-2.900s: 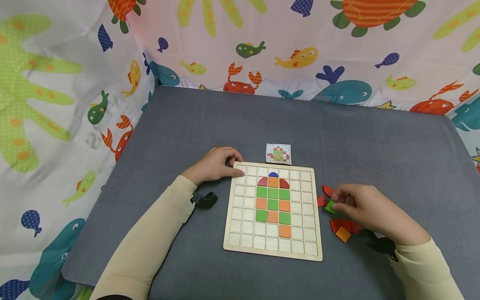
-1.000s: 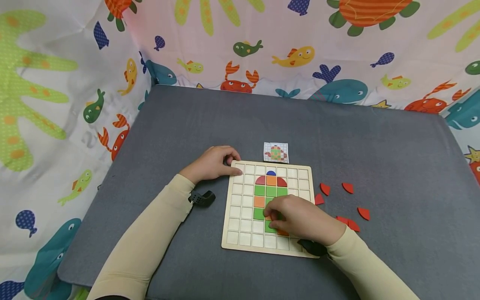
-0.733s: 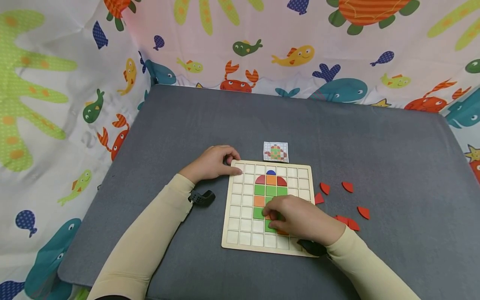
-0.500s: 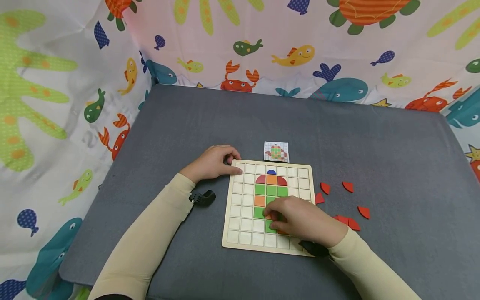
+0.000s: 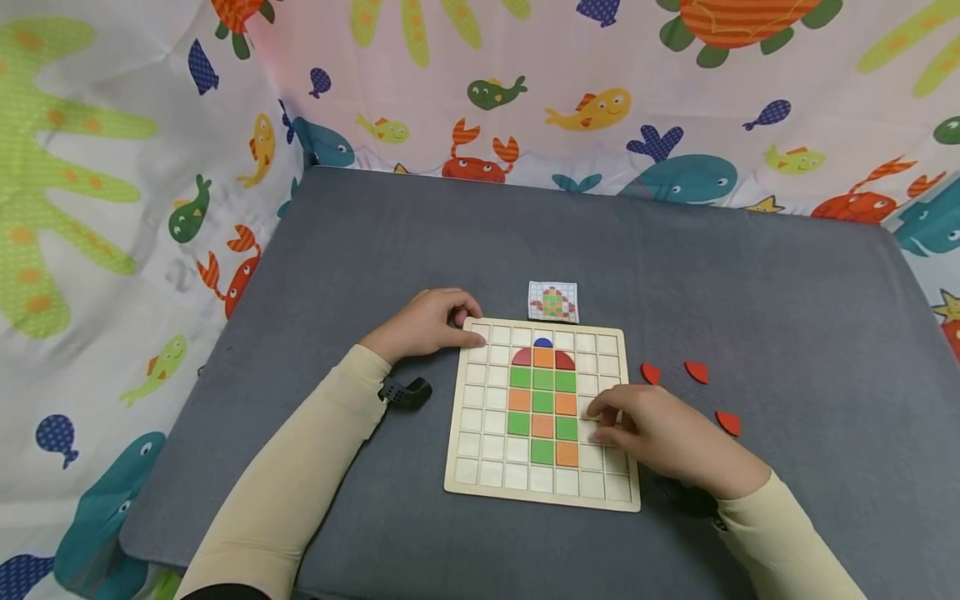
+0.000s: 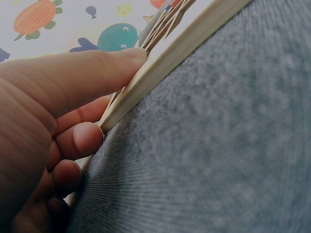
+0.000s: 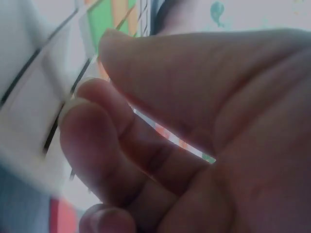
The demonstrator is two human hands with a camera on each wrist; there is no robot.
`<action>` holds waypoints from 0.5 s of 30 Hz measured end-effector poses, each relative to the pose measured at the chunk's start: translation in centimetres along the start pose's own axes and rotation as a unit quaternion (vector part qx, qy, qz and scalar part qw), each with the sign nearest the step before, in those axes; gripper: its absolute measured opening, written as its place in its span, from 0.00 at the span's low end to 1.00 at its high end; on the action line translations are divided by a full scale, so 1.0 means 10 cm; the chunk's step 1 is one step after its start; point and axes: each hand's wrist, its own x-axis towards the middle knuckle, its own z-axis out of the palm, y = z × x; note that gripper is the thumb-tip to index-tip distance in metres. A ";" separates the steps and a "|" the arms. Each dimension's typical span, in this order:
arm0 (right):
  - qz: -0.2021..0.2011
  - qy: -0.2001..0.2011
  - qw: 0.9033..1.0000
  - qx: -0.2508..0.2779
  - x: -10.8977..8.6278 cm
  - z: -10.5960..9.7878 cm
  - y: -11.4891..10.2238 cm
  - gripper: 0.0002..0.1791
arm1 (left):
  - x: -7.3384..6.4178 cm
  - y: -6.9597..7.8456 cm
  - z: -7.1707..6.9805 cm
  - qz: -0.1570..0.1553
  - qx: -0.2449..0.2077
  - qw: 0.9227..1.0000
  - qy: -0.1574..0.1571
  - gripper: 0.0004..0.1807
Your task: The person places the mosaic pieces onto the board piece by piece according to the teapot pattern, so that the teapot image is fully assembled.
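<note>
A square wooden grid board lies on the grey table. Green and orange square tiles, two dark red quarter-circle tiles and a blue half-circle tile fill its middle columns. My left hand grips the far left corner, thumb on the rim and fingers bent at the edge, also seen close on the board edge in the left wrist view. My right hand is over the board's right columns, thumb and fingers apart with nothing between them. Low in the pattern sit a green tile and an orange tile.
A small printed pattern card lies just beyond the board. Right of the board are loose red quarter-circle pieces; others there are hidden by my right hand. A sea-animal print cloth stands behind and left of the table.
My right hand picked up a green tile right of the board, brought it to the lower middle and let go, then drew back right. The loose orange tile also left the pile. My left hand stayed.
</note>
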 end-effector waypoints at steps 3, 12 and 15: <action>0.027 0.013 1.000 0.008 -0.13 -0.06 0.12 0.10 | 0.01 0.01 0.02 0.002 -0.002 1.000 0.000 0.16; 0.071 0.057 0.996 -0.016 -0.44 -0.13 0.39 0.09 | 0.00 -0.03 0.02 0.001 0.000 1.000 0.000 0.17; 0.080 0.064 0.995 -0.012 -0.54 -0.13 0.44 0.08 | 0.00 -0.03 0.01 0.005 -0.004 1.000 -0.001 0.17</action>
